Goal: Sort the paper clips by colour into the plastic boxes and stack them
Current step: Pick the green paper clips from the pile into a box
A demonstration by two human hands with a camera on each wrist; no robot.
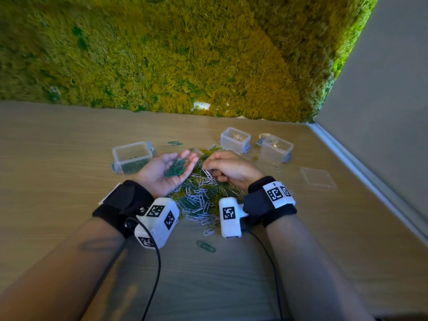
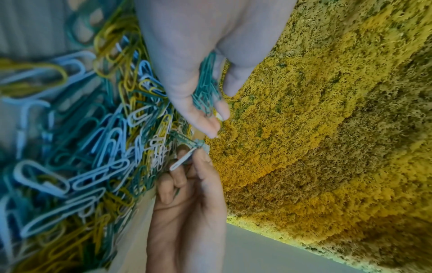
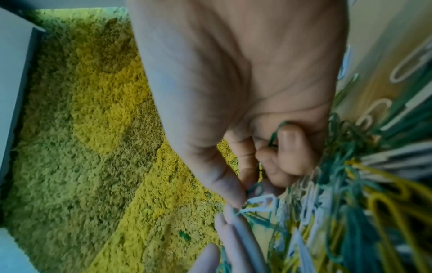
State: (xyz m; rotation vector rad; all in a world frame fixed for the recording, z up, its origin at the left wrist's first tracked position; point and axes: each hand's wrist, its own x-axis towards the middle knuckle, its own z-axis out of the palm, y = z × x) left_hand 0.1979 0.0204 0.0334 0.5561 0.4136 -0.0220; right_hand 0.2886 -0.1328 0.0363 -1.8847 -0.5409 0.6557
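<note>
A heap of mixed green, yellow and white paper clips [image 1: 199, 195] lies on the wooden table [image 1: 69, 135]. My left hand [image 1: 183, 165] is palm up over the heap's left side, fingers relaxed, with a bunch of green clips [image 1: 174, 170] lying in the palm [image 2: 205, 88]. My right hand [image 1: 209, 169] hovers curled over the heap's far side. Its thumb and forefinger pinch a white clip [image 2: 182, 160] along with a green one, and its curled fingers trap another green clip [image 3: 274, 136]. Three clear plastic boxes stand open: left [image 1: 132, 156] with green clips inside, middle [image 1: 235, 139], right [image 1: 276, 148].
A clear lid [image 1: 318, 178] lies flat to the right of the heap. Stray green clips [image 1: 206, 246] lie near me and others [image 1: 175, 143] beyond the left box. A moss wall [image 1: 185, 54] backs the table; a grey wall [image 1: 382, 112] bounds its right edge.
</note>
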